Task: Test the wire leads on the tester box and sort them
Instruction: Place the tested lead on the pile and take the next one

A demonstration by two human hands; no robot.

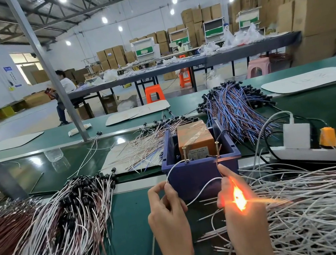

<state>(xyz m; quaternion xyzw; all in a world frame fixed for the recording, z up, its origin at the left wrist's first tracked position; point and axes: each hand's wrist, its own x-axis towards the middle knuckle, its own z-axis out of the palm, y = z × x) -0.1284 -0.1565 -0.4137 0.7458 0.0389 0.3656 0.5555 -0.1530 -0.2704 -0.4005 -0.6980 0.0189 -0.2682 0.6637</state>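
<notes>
Both hands on one wire lead at the tester box, with an orange light showing.

I see the left hand [167,217] pinching the wire lead [206,184] near its white end, which runs up to the left screw [184,153] on the front rim of the blue tester box [202,173]. The right hand [243,215] pinches the other end up toward the right screw [217,147], an orange glow [239,200] between its fingers. The box sits on the green worktop [128,213], between a black-capped pile [76,211] on the left and a white pile [310,203] on the right.
</notes>
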